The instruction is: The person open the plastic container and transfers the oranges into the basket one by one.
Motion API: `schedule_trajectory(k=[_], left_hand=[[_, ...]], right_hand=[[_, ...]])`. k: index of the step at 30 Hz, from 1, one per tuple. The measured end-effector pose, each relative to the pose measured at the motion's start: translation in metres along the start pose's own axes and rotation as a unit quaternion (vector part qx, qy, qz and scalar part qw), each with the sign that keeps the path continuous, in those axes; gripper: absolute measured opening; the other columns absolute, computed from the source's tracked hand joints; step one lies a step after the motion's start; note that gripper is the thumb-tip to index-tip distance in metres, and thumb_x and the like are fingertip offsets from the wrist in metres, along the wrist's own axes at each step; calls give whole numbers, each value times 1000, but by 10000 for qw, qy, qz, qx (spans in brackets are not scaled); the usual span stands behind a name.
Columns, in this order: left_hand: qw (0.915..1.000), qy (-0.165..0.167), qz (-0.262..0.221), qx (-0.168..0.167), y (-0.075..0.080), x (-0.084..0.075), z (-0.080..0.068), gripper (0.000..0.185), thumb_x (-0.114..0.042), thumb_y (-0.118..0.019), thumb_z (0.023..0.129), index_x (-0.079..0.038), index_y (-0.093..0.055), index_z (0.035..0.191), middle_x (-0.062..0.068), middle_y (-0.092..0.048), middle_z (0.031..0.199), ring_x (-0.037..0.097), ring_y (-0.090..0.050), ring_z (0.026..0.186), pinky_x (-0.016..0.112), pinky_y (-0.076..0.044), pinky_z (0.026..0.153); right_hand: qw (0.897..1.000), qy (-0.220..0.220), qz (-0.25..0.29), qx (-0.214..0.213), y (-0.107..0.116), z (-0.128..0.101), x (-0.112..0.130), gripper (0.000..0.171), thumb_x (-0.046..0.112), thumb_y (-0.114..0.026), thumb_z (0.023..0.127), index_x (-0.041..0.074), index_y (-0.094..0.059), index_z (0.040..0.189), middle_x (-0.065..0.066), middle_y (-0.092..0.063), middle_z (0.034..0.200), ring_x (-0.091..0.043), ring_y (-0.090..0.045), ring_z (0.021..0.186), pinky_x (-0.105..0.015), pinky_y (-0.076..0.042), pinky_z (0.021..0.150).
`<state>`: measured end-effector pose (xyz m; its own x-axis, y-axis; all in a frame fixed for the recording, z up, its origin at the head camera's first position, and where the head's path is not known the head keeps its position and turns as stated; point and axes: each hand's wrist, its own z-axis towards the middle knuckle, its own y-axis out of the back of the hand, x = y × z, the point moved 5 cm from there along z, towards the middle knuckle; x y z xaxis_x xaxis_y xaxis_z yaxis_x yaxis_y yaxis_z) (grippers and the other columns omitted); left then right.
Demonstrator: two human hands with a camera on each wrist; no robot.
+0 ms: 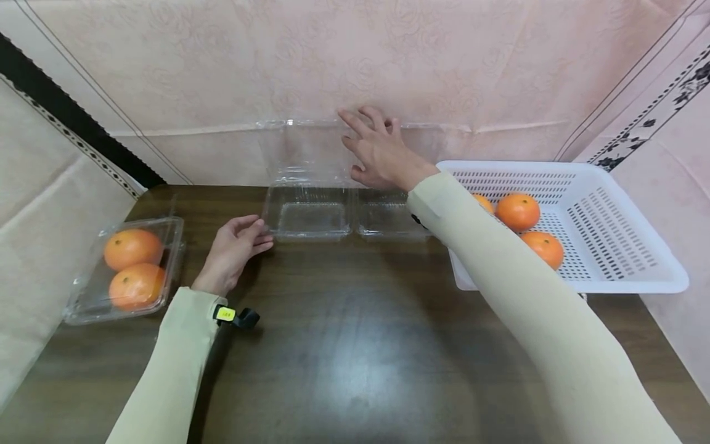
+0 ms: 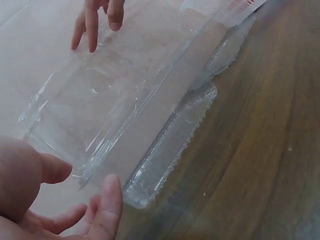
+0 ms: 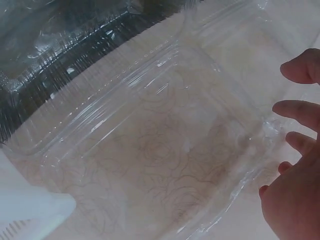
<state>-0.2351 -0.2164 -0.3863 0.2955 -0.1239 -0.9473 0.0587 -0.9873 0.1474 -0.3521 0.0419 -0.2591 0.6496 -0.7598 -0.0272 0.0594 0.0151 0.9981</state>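
My right hand [image 1: 377,151], fingers spread, presses the raised lid of the open clear plastic clamshell box [image 1: 307,213] at the worktop's [image 1: 355,345] far edge; my left hand [image 1: 235,250] (relaxed, empty) touches its near-left corner.

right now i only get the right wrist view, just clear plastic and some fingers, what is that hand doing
Observer: The right hand rests straight fingers on the raised lid of an open clear clamshell leaning against the pink backdrop.
Operator: where is the other hand
Observer: The left hand sits open at the clamshell's left front corner; I cannot tell if it touches.
Operator: any fruit around
Observer: Three oranges lie in a white basket to the right.
Operator: anything packed yet
Observer: A closed clamshell at the far left holds two oranges.
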Motion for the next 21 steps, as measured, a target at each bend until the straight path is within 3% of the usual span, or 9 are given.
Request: schedule_trajectory(k=[6,12,17,21], left_hand=[[9974,-77,701,155,6,1,-14,67,-38,-46,108,-5,-19,161,23,-45,152,28,-62,125,38,-51,113],[9843,-486,1684,-185,15,-9,-44,68,-39,-49,107,-8,-20,160,24,-37,158,41,-47,140,58,-43,117],[9588,-1403,2319,-849,25,-26,-75,50,-29,-53,106,-5,-41,149,21,-48,148,38,-50,132,56,-50,109],[9246,-2021,2676,-1807,49,-32,-95,34,-18,-54,105,-3,-57,135,19,-58,134,30,-55,117,35,-49,93]], right_hand=[[9998,124,83,-131,2,-7,8,56,29,-60,97,10,-51,148,-3,-1,174,-38,-2,156,-68,-23,115],[9985,313,342,-290,1,-13,28,56,29,-58,98,16,-48,151,-4,-7,173,-36,-4,156,-65,-23,114],[9949,552,685,-490,-1,-14,53,57,28,-61,97,17,-48,151,-7,-19,170,-34,-14,154,-59,-27,112],[9901,768,972,-664,-6,-12,81,53,29,-62,98,18,-51,149,-7,-34,163,-31,-29,147,-52,-34,109]])
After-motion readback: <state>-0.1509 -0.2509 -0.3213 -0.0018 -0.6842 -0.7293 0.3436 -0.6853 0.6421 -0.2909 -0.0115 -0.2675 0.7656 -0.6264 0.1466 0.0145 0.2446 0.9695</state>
